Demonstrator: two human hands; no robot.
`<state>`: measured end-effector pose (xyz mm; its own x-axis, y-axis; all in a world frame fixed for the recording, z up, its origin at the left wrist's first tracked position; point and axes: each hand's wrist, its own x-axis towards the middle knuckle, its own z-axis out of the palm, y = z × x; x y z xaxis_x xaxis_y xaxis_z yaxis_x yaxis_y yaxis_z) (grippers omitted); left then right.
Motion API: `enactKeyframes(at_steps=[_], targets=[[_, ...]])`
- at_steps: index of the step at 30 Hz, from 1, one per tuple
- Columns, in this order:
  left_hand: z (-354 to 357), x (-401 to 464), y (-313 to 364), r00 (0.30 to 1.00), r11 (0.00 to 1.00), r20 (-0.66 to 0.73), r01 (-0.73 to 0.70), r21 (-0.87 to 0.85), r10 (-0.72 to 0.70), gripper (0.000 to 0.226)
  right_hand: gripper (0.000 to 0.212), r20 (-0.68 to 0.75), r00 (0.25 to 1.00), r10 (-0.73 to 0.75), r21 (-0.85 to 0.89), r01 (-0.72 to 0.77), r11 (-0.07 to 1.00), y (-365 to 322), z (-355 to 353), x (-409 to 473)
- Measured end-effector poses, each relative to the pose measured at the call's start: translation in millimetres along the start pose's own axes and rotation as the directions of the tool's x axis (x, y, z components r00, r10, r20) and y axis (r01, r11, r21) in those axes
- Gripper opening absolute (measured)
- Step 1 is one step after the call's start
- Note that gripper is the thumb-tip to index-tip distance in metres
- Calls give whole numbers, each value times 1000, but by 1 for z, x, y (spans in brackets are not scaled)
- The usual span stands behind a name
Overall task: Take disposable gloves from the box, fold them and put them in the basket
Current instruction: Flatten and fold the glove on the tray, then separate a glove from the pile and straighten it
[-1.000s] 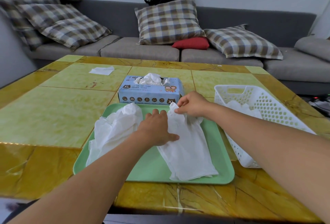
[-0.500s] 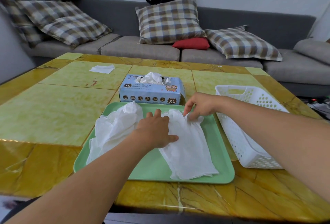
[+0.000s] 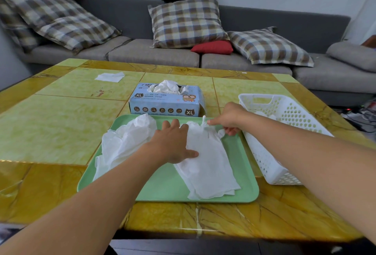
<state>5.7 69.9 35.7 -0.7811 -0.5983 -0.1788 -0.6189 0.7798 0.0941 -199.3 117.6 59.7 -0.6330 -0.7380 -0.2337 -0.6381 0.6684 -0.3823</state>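
Left hand [image 3: 173, 145] lies flat with fingers spread, pressing the white glove [image 3: 207, 165] onto the green tray [image 3: 162, 189]. Right hand [image 3: 228, 118] pinches that glove's fingertip end at the tray's far edge. Beside it stands the white basket [image 3: 284, 112].

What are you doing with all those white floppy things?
A person is folding disposable gloves on a green tray. The left hand presses one flat glove down, and the right hand pinches its fingertip end. More gloves lie crumpled on the tray. The glove box sits behind it, the white basket beside it.
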Motion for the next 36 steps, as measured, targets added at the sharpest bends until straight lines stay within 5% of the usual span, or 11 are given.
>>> enactKeyframes(at_steps=[6, 20, 29, 36], targets=[[9, 4, 14, 962, 966, -112, -254, -40, 249, 75, 53, 79, 997, 4, -69, 1, 998, -1, 6, -3], [20, 10, 15, 973, 969, -24, -231, -88, 230, 86, 26, 72, 996, 47, 107, -55, 993, 7, -2, -20], [26, 16, 7, 978, 978, 20, -206, -8, 207, 95, 18, 121, 989, 88, 578, -142, 803, 14, 13, -17], [30, 17, 10, 981, 977, 22, -192, 95, 190, 83, 28, 193, 979, 67, 683, -183, 708, 9, 15, -19]])
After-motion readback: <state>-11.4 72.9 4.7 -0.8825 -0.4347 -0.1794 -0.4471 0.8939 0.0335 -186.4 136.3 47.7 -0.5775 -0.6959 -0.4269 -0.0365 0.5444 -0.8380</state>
